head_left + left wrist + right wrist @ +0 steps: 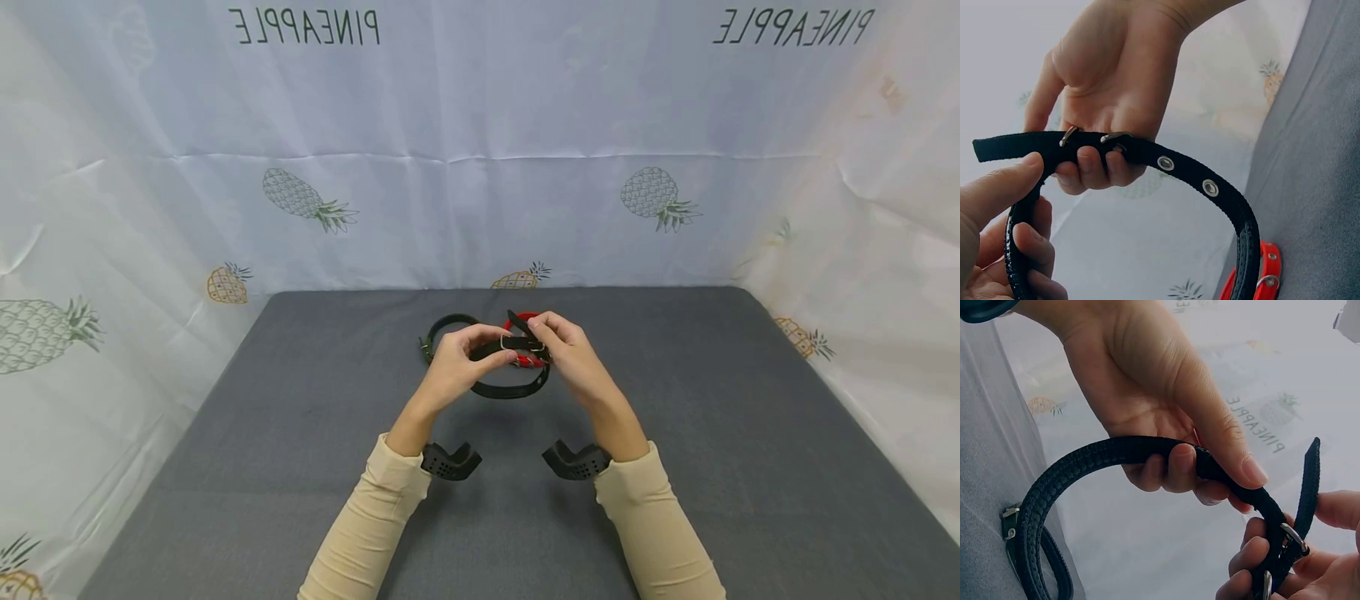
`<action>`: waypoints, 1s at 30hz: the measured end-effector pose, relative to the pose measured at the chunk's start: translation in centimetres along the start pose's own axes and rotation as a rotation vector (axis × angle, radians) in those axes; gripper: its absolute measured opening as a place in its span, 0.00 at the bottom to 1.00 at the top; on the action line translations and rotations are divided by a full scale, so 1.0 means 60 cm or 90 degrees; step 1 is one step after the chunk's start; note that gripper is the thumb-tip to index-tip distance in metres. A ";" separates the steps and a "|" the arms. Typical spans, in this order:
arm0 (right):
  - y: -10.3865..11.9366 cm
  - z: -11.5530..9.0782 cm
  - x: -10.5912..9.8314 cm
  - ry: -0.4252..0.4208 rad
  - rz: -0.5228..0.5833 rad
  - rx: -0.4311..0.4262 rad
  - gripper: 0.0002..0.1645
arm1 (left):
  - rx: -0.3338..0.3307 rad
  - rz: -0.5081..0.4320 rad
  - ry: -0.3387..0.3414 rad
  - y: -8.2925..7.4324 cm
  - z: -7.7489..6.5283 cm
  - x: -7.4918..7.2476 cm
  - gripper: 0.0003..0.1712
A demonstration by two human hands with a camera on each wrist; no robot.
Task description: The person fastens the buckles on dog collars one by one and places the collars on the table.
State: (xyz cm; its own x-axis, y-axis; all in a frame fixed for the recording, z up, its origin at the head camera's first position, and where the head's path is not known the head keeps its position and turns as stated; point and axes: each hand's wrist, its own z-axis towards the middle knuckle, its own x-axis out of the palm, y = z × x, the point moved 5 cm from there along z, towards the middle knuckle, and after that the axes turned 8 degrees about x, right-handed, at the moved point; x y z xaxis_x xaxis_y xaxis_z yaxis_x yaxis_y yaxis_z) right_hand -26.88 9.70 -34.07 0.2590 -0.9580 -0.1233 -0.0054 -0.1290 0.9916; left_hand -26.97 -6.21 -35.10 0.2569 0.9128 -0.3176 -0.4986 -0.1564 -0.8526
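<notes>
A black collar [512,392] with metal eyelets is held up in a loop between both hands. My left hand [456,367] grips the band, its thumb along the strap in the left wrist view. My right hand [583,360] pinches the collar at its buckle [1294,539]; in the right wrist view its thumb touches the loose strap tip [1312,469]. The strap passes through the buckle, and its free end sticks out past it. Behind the hands lie a red collar [1270,262] and a dark green collar [1010,532], both partly hidden.
The dark grey table [315,433] spreads around the hands. A white curtain [480,100] printed with pineapples hangs at the back and sides. A black wrist device [452,462] sits on each forearm, at the cuffs of the beige sleeves [367,525].
</notes>
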 end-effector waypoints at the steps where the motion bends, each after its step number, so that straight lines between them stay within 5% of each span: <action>1: 0.000 0.000 0.000 0.001 0.001 0.001 0.17 | 0.003 -0.001 -0.001 -0.001 0.000 0.000 0.17; 30: 0.005 -0.005 0.008 0.057 0.069 -0.064 0.15 | 0.111 -0.007 -0.011 -0.018 -0.002 -0.004 0.17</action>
State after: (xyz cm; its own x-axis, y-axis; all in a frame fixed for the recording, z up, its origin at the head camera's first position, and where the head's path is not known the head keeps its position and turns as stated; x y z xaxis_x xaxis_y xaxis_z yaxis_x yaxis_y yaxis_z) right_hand -26.49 9.27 -33.81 0.3473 -0.9376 -0.0155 0.0581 0.0051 0.9983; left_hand -26.40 -6.27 -34.14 0.2493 0.9205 -0.3008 -0.6320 -0.0807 -0.7707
